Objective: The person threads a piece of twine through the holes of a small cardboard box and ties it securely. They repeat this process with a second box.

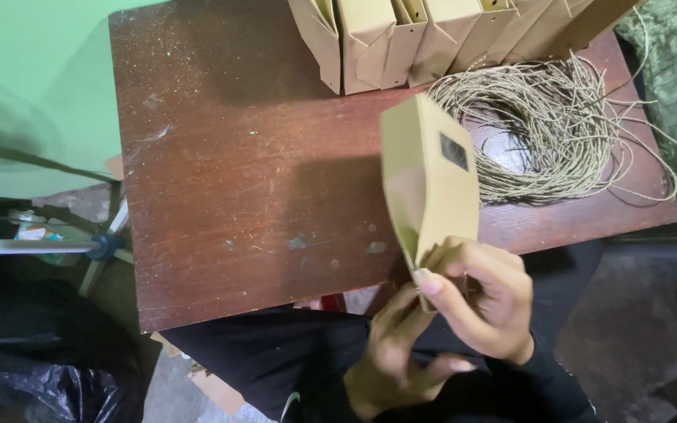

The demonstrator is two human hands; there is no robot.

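Both hands close on the lower end of a tan paper bag [430, 176], which stands tilted above the near edge of the wooden surface [237, 180]. Right hand [483, 294] wraps the bag's bottom fold, thumb and fingers pinched together on the paper. Left hand [393, 356] sits just beneath it, fingertips pressing up into the same fold; its palm side is turned away, so how firm its grip is cannot be told exactly, though the fingers touch the bag. A small dark square window shows on the bag's upper face. The bag's bottom corner is hidden behind the right hand's fingers.

Just beyond the bag a loose coil of pale twine [558, 133] lies on the surface, partly covered by the bag's top edge. At the far edge stands a row of similar paper bags [432, 39], their tops cut off by the frame. A green cloth [671, 86] is only partly in view at right. Left of the surface, a blurred stand with a blue fitting [48, 247] and a black plastic sack [48, 368] are hard to make out.
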